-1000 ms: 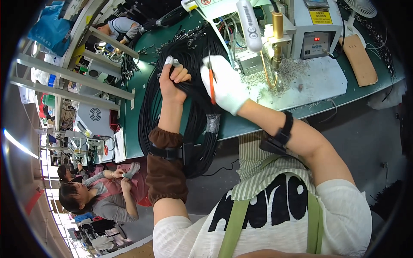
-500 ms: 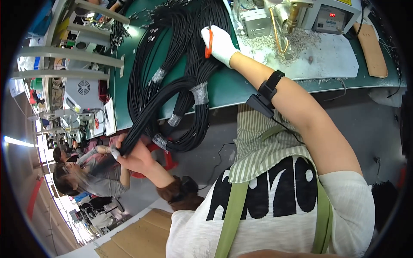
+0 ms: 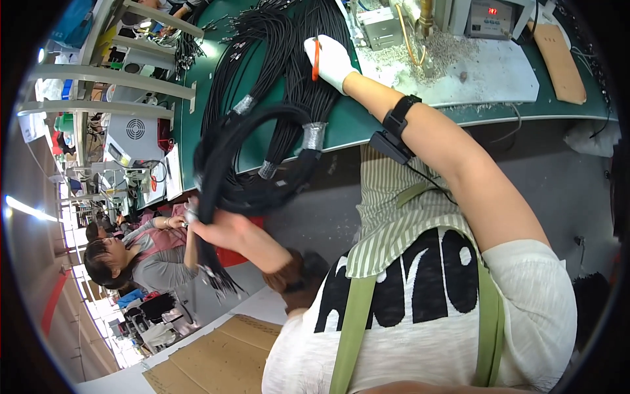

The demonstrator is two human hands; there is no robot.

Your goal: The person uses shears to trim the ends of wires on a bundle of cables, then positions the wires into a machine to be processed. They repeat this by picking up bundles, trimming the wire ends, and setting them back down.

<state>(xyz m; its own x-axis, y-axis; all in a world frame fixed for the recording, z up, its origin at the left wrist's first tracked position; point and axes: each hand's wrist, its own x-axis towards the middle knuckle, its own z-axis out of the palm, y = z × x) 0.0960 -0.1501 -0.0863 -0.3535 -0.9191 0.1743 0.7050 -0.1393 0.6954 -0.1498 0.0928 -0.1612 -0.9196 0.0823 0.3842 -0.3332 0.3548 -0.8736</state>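
Note:
Lifted off the edge of the green table, a bundle of black cables point(image 3: 210, 164) is gripped by my left hand point(image 3: 226, 231), its fingers wrapped round it. The loose cable ends hang below that hand, and the coiled part is blurred. A clear plastic wrap point(image 3: 314, 136) binds part of the coil. My right hand point(image 3: 329, 64), in a white glove, rests over more black cables point(image 3: 295, 72) lying on the table. It holds a tool with an orange handle point(image 3: 315, 60); the tool's working end is hidden, so its kind cannot be made out.
Right of the gloved hand stands a bench machine point(image 3: 387, 29) on a white board strewn with small scraps. A control box with a red display point(image 3: 491, 18) is behind it. Brown cardboard point(image 3: 216, 358) lies at lower left. A co-worker point(image 3: 141, 256) sits at the left.
My left hand has shifted slightly right and raised the cable bundle, whose ends now swing below it. The coil has moved up with it. My right hand has hardly moved.

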